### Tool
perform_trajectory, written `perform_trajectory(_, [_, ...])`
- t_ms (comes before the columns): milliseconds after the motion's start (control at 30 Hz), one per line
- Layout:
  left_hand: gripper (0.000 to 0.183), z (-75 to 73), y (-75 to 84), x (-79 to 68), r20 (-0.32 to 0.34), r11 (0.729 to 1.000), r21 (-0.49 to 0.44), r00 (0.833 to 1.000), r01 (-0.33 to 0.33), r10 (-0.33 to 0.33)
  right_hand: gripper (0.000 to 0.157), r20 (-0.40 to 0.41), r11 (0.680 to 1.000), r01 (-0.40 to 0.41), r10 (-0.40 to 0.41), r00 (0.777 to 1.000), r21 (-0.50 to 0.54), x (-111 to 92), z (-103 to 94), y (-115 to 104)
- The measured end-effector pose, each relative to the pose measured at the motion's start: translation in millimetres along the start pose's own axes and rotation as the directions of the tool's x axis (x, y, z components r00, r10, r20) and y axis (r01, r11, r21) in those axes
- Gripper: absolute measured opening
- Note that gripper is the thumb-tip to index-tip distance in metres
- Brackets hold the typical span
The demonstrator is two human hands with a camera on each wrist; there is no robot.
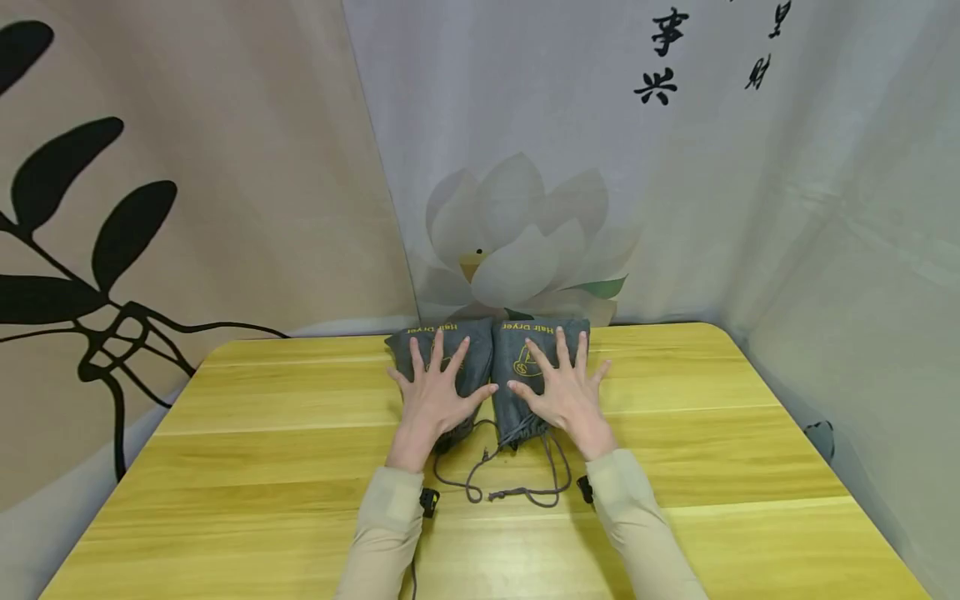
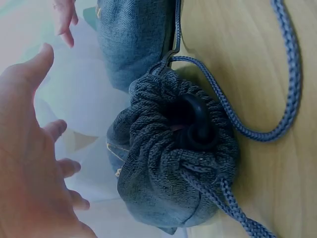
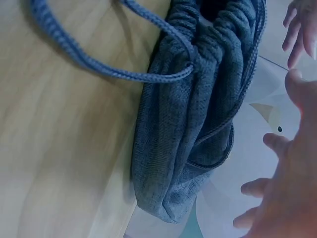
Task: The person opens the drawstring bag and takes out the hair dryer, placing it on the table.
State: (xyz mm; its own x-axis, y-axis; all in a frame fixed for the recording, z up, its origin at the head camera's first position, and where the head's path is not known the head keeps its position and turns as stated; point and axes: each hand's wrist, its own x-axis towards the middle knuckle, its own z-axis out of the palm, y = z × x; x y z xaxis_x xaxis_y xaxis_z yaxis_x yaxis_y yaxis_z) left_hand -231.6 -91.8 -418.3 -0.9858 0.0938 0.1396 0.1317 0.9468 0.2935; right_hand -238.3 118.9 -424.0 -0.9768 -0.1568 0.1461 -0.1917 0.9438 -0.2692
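Note:
Two dark grey drawstring bags lie side by side near the table's far edge: a left bag point(image 1: 477, 354) and a right bag point(image 1: 510, 417), both with yellow "Hair Dryer" lettering. Over the left bag, my left hand point(image 1: 433, 402) is spread with straight fingers. My right hand point(image 1: 568, 396) spreads likewise over the right bag. Each wrist view shows a gap between fingers and cloth, and neither hand holds anything. Inside the left bag's gathered mouth, a black curved part point(image 2: 200, 119) shows; the rest of that item is hidden. The right bag's gathered mouth point(image 3: 218, 34) is partly cut off.
Grey drawstring cords point(image 1: 555, 487) trail from the bags towards the near side of the wooden table point(image 1: 262, 450). Behind the table hangs a pale cloth backdrop point(image 1: 510, 75) printed with a lotus, leaves and characters.

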Motion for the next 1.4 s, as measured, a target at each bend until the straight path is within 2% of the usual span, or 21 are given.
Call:
perform_trajectory(167, [0.083,2.3,1.7,-1.3,-0.014,0.999,0.014,0.999,-0.049,0.049,0.065,-0.036,0.997,0.079,-0.079,0.996,0.006,-2.9,-0.8,1.8])
perform_trajectory(300, [0.076,4.5,6.9,-5.1,-0.013,0.994,0.022,0.994,-0.109,0.11,0.051,-0.067,0.986,0.168,-0.167,0.984,0.009,-6.7,0.2,5.9])
perform_trajectory(500, [0.056,10.1,21.4,-14.3,-0.041,0.97,0.053,0.97,-0.239,0.241,0.032,-0.159,0.958,0.287,-0.287,0.945,-0.023,-13.5,1.0,15.4])
perform_trajectory(633, [0.046,10.4,30.3,-20.5,-0.022,0.953,0.071,0.955,-0.295,0.297,0.024,-0.192,0.933,0.355,-0.359,0.914,-0.055,-19.5,-1.0,19.6])
perform_trajectory(733, [0.042,10.6,34.7,-25.3,-0.003,0.94,0.067,0.942,-0.334,0.335,0.022,-0.173,0.919,0.387,-0.394,0.903,-0.071,-24.9,-2.2,21.0])
perform_trajectory(867, [0.038,13.6,39.0,-29.7,0.033,0.929,0.072,0.932,-0.363,0.362,0.026,-0.106,0.901,0.427,-0.433,0.895,-0.073,-30.6,-1.5,20.7])
perform_trajectory(1000, [0.037,18.0,41.5,-31.4,0.061,0.923,0.096,0.928,-0.371,0.367,0.033,-0.032,0.889,0.451,-0.454,0.89,-0.078,-34.1,1.4,17.7])
perform_trajectory(1133, [0.036,21.7,41.9,-31.7,0.063,0.915,0.126,0.924,-0.383,0.378,0.036,0.021,0.887,0.448,-0.449,0.893,-0.113,-35.6,5.9,13.9])
perform_trajectory(1400, [0.037,24.0,41.9,-31.0,0.055,0.909,0.141,0.92,-0.392,0.388,0.036,0.059,0.871,0.442,-0.44,0.896,-0.216,-34.4,13.2,7.2])
